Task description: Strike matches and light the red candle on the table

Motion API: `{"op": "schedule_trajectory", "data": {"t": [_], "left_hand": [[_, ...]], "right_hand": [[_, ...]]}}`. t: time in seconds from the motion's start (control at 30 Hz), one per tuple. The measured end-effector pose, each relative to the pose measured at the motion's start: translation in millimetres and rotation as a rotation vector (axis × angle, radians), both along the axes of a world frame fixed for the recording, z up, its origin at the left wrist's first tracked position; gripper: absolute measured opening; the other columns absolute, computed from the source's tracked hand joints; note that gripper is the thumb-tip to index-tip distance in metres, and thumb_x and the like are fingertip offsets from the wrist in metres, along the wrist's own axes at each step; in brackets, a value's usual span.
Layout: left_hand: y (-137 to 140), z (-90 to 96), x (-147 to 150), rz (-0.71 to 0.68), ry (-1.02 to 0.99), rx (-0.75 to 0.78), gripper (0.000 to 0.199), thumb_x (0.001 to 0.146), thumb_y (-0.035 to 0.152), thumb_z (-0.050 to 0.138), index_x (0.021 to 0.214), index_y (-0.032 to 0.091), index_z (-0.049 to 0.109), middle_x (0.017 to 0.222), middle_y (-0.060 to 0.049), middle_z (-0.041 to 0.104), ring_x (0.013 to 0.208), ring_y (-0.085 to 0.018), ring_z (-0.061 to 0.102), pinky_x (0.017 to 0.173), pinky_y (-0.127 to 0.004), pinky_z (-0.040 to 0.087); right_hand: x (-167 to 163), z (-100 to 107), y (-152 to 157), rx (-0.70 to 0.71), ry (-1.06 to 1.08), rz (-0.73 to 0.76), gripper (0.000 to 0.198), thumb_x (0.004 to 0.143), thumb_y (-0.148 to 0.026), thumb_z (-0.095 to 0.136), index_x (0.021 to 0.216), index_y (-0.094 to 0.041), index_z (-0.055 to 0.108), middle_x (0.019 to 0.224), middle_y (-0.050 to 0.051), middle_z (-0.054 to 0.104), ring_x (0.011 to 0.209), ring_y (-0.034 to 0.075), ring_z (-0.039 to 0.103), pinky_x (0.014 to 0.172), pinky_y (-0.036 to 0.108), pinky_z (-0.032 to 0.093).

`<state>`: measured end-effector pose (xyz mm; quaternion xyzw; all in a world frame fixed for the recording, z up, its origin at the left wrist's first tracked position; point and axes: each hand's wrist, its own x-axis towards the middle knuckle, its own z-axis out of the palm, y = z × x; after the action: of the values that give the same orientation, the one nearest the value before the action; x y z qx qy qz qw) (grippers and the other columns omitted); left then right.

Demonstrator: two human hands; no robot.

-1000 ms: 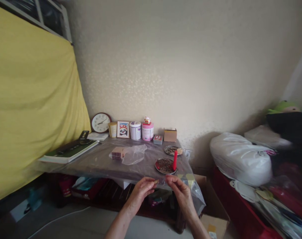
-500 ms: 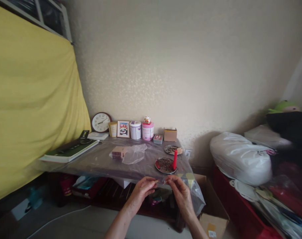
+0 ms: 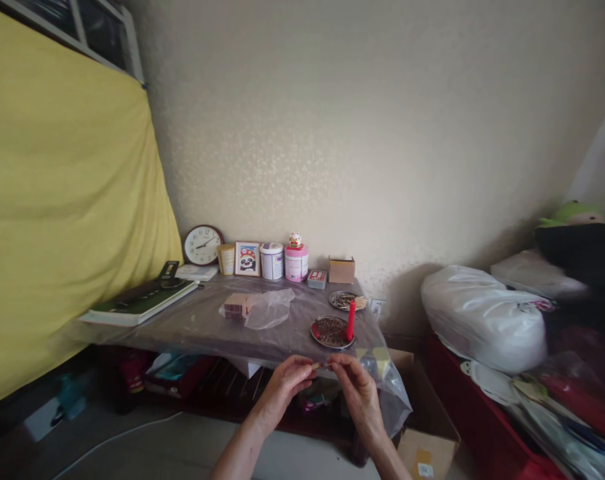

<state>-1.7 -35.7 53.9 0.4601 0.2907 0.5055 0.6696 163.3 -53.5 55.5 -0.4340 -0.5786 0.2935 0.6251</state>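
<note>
My left hand (image 3: 288, 381) is closed in a pinch on a small tan piece (image 3: 316, 365) that sticks out past the fingertips; its exact kind is too small to make out. Facing it, my right hand (image 3: 355, 383) pinches a tiny thin stick, mostly hidden by the fingers. The fingertips of both hands nearly meet just in front of the table edge. Beyond them a red candle (image 3: 351, 321) stands upright at the right rim of a round metal plate (image 3: 313, 339) full of small dark bits. A second plate (image 3: 332, 306) behind holds thin pale sticks.
A plastic-covered table (image 3: 207, 337) carries a brick-shaped pack (image 3: 236, 306) beside a clear bag (image 3: 270, 310). Along the wall stand a clock (image 3: 202, 245), picture frame (image 3: 247, 259), canisters (image 3: 272, 261) and cardboard box (image 3: 341, 271). A green book (image 3: 137, 307) lies left; white bags (image 3: 482, 317) sit right.
My right hand has moved slightly left, bringing its stick up to the tan piece in my left hand. The left hand stays almost in place, and the things on the table have not moved.
</note>
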Motion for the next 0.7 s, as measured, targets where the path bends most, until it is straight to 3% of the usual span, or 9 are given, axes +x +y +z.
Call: {"op": "schedule_trajectory", "data": {"t": [0.43, 0.7], "left_hand": [[-2.2, 7.0, 2.3, 0.041, -0.042, 0.009, 0.018, 0.069, 0.028, 0.070, 0.084, 0.017, 0.068, 0.092, -0.006, 0.071, 0.093, -0.022, 0.060, 0.089, -0.035, 0.040], [-0.8, 7.5, 5.0, 0.066, -0.058, 0.016, 0.020, 0.067, 0.025, 0.072, 0.085, 0.015, 0.069, 0.090, -0.007, 0.071, 0.090, -0.021, 0.060, 0.088, -0.035, 0.040]], "right_hand": [[-3.5, 7.0, -3.6, 0.018, -0.086, 0.015, 0.023, 0.081, -0.040, 0.059, 0.086, -0.018, 0.066, 0.086, 0.005, 0.069, 0.082, 0.019, 0.064, 0.076, 0.028, 0.050], [-1.0, -2.2, 0.4, 0.061, -0.112, 0.031, 0.022, 0.082, -0.038, 0.058, 0.088, -0.019, 0.065, 0.088, 0.005, 0.068, 0.086, 0.019, 0.062, 0.080, 0.028, 0.048]]}}
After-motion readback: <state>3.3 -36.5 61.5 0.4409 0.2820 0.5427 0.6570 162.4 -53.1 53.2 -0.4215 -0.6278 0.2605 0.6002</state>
